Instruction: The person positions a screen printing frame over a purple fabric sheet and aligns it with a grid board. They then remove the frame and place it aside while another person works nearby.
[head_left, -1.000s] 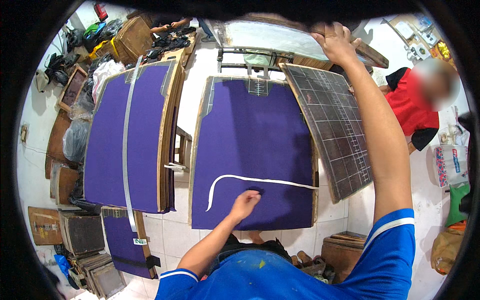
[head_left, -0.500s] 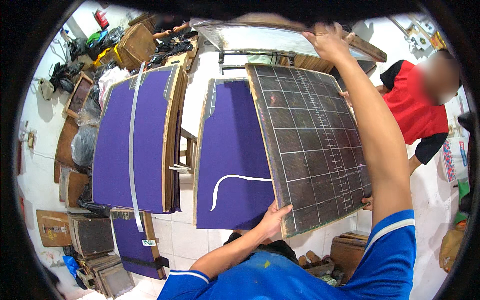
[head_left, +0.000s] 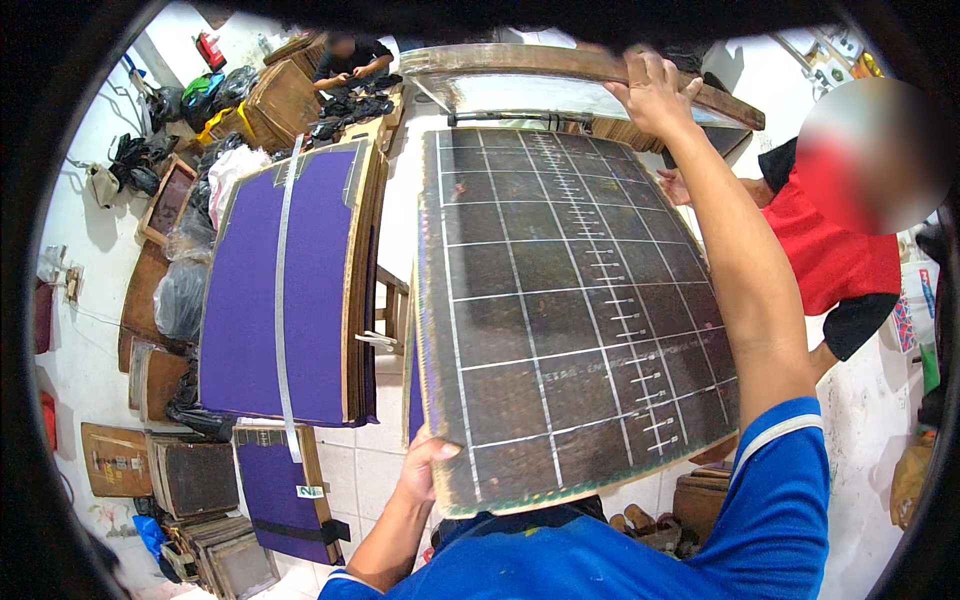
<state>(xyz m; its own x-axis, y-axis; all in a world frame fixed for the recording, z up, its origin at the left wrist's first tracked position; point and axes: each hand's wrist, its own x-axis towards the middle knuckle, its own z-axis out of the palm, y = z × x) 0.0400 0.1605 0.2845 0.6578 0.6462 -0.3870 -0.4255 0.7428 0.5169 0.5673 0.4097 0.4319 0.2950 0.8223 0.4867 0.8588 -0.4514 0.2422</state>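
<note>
Them: What are you wrangling there, and where's it sitting?

Me: I'm handling a big dark board (head_left: 560, 300) with a white grid on it. It's lying flat right in front of me, covering nearly all of the purple cloth (head_left: 411, 390) below; only a sliver is showing past the left edge. I'm not seeing whether the two are touching.

Them: And the hands?

Me: My left hand (head_left: 425, 470) is pinching the lower left corner, thumb on top, fingers going out of sight underneath. My right hand (head_left: 657, 95) is clasping the edge of a wood-framed panel (head_left: 525, 65) beyond the board, so it isn't helping here. A co-worker's hand (head_left: 674, 187) is hovering near the board's right edge; can't tell if it's making contact.

Them: Heavy? Slippery?

Me: I'm guessing stiff and kinda weighty for one hand, since it isn't visibly sagging. The face is shining a bit, so I'm suspecting it's slick under a bare thumb. Not expecting fragile, but those edges are looking worn, so I'm minding splinters. I'm favouring a hold on two opposite edges, as one corner is probably letting it swing.
</note>
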